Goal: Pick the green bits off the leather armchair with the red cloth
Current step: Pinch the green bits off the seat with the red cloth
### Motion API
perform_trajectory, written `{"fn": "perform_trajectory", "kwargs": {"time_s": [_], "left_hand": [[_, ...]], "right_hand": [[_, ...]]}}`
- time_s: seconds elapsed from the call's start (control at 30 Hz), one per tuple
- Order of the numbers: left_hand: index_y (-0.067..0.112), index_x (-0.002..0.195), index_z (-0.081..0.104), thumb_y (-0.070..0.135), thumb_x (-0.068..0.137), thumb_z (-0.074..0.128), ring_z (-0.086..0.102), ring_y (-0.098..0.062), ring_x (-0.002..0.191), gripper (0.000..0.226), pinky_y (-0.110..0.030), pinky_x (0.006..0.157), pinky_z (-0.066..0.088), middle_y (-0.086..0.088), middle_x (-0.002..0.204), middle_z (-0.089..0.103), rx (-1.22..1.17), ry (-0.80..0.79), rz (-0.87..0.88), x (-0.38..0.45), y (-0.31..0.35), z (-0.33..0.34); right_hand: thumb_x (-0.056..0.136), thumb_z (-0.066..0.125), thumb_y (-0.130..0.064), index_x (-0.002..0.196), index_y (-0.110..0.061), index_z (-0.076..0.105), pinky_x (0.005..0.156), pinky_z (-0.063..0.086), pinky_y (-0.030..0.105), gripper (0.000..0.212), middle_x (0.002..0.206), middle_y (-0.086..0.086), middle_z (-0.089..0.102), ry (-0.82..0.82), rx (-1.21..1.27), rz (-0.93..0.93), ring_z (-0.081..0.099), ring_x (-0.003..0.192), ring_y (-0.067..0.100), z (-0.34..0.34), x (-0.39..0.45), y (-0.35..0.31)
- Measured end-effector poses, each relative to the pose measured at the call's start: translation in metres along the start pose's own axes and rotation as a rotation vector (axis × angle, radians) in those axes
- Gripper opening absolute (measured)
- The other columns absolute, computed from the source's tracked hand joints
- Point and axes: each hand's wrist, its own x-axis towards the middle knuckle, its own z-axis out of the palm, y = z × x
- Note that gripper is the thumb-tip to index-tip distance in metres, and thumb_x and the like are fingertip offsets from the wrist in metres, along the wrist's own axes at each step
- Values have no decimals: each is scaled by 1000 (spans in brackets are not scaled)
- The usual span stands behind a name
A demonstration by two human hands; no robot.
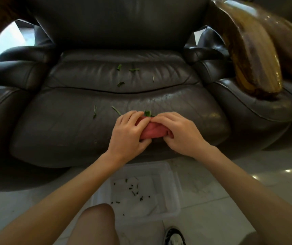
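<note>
Both hands, left hand (pixel 126 131) and right hand (pixel 178 131), pinch the bunched red cloth (pixel 152 132) at the creased dark leather armchair (pixel 71 124) seat's front edge, one green bit (pixel 147 113) poking above it, about six thin green bits (pixel 119 67) scattered behind.

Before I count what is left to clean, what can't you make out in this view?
1. Red cloth, head view: mostly covered by the left hand and right hand; bits gathered inside are hidden.
2. Green bit at the fingers: its lower part is tucked behind them.
3. Specks in the clear plastic bin: too small to identify; forearms and a knee cover its edges.
4. Armchair backrest top: cut off by the frame edge.
</note>
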Motion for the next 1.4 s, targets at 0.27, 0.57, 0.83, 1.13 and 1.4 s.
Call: {"fn": "perform_trajectory", "kwargs": {"time_s": [0.27,0.57,0.83,1.13,1.4], "left_hand": [[9,116,58,26,76,65,59,-30,106,44,-44,96,40,-12,113,65,106,44,74,82,-17,-6],[12,113,62,30,79,58,57,-29,104,39,-40,88,46,-11,114,65,-108,-339,-97,97,-31,22],[15,81,64,35,73,52,60,-25,80,25,-35,69,43,-4,78,69,-79,-194,4,65,-23,13],[14,71,59,39,71,50,57,-24,63,26,-27,58,28,-4,63,63,0,-144,74,44,-10,0],[12,71,60,34,69,56,57,-23,60,23,-25,54,31,-3,63,64,41,-93,102,18,4,1]], "right_hand": [[76,61,-7,128,-16,51,94,41,39,54,123,6,61,253,-117,114,51,116,26,-9,45,38],[78,61,-16,122,-21,55,88,43,37,45,119,3,64,63,-105,250,54,110,25,22,48,67],[76,62,-22,109,-26,61,72,41,31,34,97,-2,68,-2,-17,190,58,88,20,13,31,52],[75,63,-21,102,-28,63,67,41,30,28,83,-9,65,-105,86,224,58,78,15,4,17,37],[73,64,-23,100,-29,61,65,43,30,28,80,-14,60,-200,101,184,59,75,14,-4,-1,26]]}}
